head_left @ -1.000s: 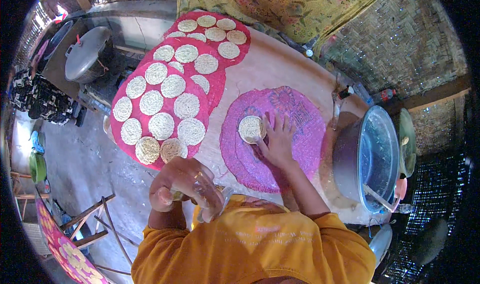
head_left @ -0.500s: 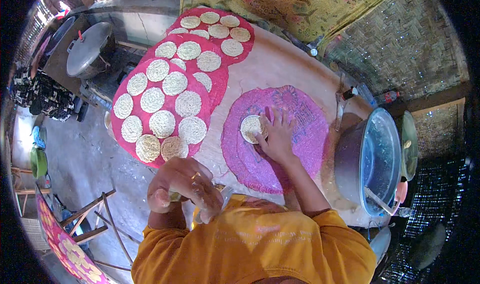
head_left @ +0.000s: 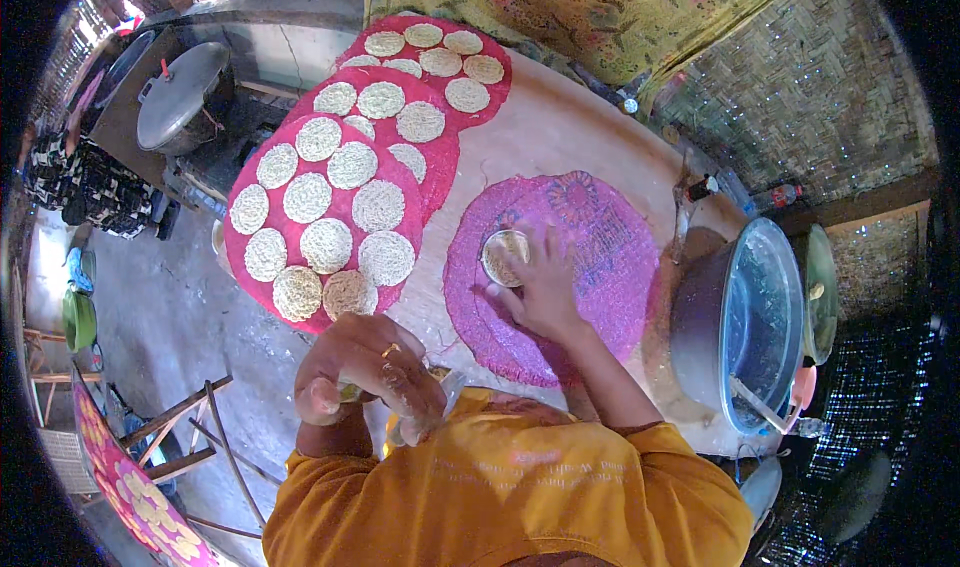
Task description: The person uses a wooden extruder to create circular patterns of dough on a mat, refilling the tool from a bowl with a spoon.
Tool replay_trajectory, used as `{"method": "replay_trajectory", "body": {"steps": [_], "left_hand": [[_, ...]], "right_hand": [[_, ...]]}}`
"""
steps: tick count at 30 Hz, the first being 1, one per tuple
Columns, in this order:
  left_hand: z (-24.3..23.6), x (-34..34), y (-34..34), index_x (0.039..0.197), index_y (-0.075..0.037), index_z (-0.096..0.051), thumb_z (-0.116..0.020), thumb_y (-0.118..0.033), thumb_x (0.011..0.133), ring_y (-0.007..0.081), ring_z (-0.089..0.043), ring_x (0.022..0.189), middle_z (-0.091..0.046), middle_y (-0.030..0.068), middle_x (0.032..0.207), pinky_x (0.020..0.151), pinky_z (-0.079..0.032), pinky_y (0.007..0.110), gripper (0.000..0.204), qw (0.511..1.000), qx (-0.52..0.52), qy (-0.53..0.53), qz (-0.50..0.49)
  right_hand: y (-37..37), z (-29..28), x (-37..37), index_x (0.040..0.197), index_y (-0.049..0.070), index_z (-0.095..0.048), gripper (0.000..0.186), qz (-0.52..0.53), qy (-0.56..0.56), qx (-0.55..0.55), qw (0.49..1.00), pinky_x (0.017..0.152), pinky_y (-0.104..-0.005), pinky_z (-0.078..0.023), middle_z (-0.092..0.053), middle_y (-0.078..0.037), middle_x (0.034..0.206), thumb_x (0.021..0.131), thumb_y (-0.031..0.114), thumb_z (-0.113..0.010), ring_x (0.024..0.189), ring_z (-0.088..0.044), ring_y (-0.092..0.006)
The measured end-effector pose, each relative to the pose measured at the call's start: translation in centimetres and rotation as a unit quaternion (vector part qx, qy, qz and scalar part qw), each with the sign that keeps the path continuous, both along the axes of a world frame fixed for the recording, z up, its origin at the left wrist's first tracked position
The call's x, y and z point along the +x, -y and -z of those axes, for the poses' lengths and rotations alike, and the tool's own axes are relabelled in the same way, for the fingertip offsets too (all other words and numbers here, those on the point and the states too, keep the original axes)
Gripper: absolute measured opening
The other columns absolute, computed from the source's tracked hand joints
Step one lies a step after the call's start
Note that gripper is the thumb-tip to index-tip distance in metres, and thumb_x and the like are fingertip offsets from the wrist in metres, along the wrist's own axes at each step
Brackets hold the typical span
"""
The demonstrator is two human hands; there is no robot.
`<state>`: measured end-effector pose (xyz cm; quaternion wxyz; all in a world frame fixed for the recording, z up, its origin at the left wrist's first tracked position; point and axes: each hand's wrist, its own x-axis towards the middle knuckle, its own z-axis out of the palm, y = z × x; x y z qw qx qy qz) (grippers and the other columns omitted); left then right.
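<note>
On a round pink-purple mat (head_left: 620, 317) lies a pale ring mould (head_left: 487, 258) with a grainy, dough-like layer (head_left: 508, 251) inside. My right hand (head_left: 545, 292) is over the mould's right side, its fingers stretched out and partly blurred, the fingertips at the grainy layer. The thumb rests near the ring's lower edge. Close to my body, my left hand (head_left: 365, 367) is raised with its fingers curled. A small greenish bit shows under it, but I cannot make out what it is. A ring sits on one finger.
Overlapping red mats (head_left: 290, 192) at the left carry several round, pale grainy discs (head_left: 307, 199). A large basin (head_left: 735, 297) stands at the table's right edge. Beyond the table at the left are a lidded pot (head_left: 180, 97) and a person in patterned clothing (head_left: 90, 182).
My right hand's fingers have shifted left and down, now reaching over the mould's inside, where before they were spread beside its right edge. My left hand stays in place.
</note>
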<state>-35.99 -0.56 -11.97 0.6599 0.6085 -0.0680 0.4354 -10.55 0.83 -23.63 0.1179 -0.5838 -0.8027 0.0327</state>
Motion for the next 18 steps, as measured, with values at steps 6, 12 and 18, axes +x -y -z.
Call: {"method": "replay_trajectory", "body": {"steps": [6,12,18], "left_hand": [[0.3,0.1,0.2,0.071,0.003,-0.062,-0.022,-0.056,0.092,0.0267,-0.063,0.053,-0.062,0.0117,0.062,0.047,-0.048,0.033,0.074,1.0,-0.007,0.006,-0.001],[0.6,0.0,0.8,0.069,0.003,-0.062,-0.023,-0.055,0.092,0.0273,-0.063,0.053,-0.061,0.0113,0.06,0.047,-0.048,0.033,0.073,0.999,-0.009,0.033,-0.042],[0.0,0.4,0.8,0.068,0.003,-0.062,-0.024,-0.055,0.093,0.0266,-0.063,0.052,-0.061,0.0109,0.059,0.047,-0.047,0.033,0.073,0.999,-0.012,0.01,-0.04]], "right_hand": [[0.0,0.3,-1.5,0.121,0.023,-0.056,0.051,-0.093,0.009,-0.018,0.995,0.101,-0.0661,-0.009,-0.032,-0.016,0.14,0.078,0.051,-0.057,0.129,-0.024,-0.0429],[0.5,-0.2,-0.8,0.119,0.022,-0.058,0.051,-0.059,0.007,-0.004,0.998,0.102,-0.0658,-0.008,-0.032,-0.015,0.14,0.078,0.051,-0.057,0.129,-0.023,-0.0433],[0.3,0.0,-0.5,0.119,0.019,-0.057,0.052,-0.042,-0.013,0.004,0.999,0.102,-0.0655,-0.008,-0.032,-0.015,0.14,0.078,0.052,-0.057,0.128,-0.024,-0.0437]]}}
